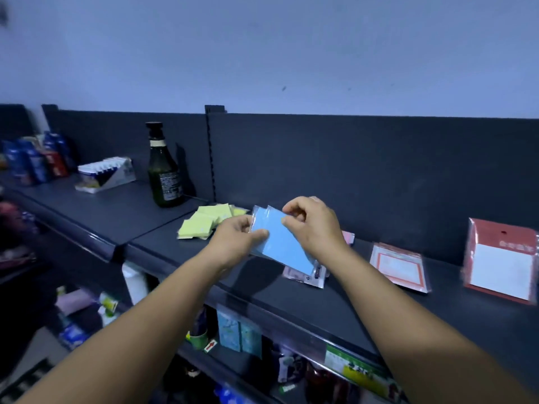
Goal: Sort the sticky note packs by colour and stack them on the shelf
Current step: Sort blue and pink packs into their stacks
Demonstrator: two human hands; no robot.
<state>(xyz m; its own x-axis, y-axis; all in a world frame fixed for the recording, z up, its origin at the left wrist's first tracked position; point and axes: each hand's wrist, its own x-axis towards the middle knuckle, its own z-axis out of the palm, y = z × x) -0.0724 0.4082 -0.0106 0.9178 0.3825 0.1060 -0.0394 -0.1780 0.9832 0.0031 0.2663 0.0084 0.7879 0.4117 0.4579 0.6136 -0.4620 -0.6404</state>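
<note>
Both hands, left hand (237,233) and right hand (310,225), pinching blue sticky note packs (281,243) mid-frame, yellow packs (204,221) piled left on dark shelf (335,310)

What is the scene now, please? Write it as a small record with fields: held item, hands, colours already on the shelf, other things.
held item: blue sticky note packs, above the shelf
left hand: grips their left edge
right hand: pinches their top edge
yellow packs: loose pile on shelf, left of hands
pink pack: mostly hidden behind right wrist
other: dark bottle; red-bordered packets
</note>
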